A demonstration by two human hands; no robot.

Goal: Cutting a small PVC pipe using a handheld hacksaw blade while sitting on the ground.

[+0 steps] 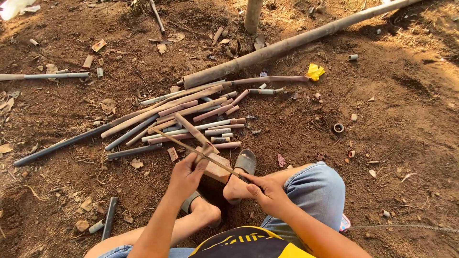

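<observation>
Left hand (185, 176) clamps a pipe piece (193, 131) on the brick (215, 170); right hand (266, 189), at four o'clock, grips the hacksaw blade (191, 149), which could slip toward the fingers.

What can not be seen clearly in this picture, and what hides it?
- Head view: the brick is partly covered by the left hand, so its full shape is unclear.
- Head view: the saw handle is hidden inside the right hand.
- Head view: the long pipe is cut off by the top edge.
- Head view: the yellow scrap is too small to identify.
</observation>
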